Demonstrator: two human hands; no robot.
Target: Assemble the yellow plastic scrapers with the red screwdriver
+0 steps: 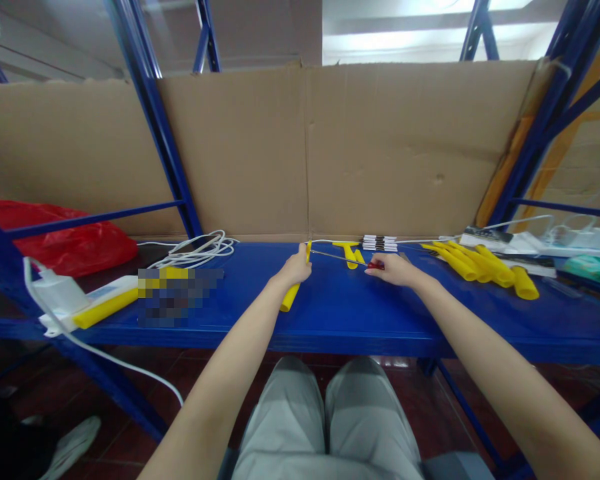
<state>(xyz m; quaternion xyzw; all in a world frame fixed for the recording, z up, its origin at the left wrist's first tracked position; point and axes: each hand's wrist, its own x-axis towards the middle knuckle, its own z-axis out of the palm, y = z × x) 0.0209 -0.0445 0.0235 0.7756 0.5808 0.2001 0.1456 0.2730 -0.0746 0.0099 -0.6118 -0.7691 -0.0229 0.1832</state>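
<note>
My left hand (pixel 297 267) is closed around a yellow plastic handle (pixel 290 298), whose lower end sticks out below my fist and whose narrow head shows above it. In my right hand (pixel 394 270) is a screwdriver (pixel 345 258), gripped by its red handle. Its long metal shaft points left, and the tip reaches the head of the yellow piece; whether they touch is hard to tell. Behind the shaft lie a yellow T-shaped scraper-like piece (pixel 350 255) and a short yellow part (pixel 359 257). A stack of small white-and-dark pieces (pixel 379 243) sits just beyond my right hand.
Several yellow handles (pixel 473 263) lie piled to the right on the blue shelf (pixel 340 313). On the left are a power strip (pixel 105 291), a coiled white cable (pixel 200 251) and a red plastic bag (pixel 75 240). Cardboard (pixel 380 147) walls the back; blue posts (pixel 165 127) frame it.
</note>
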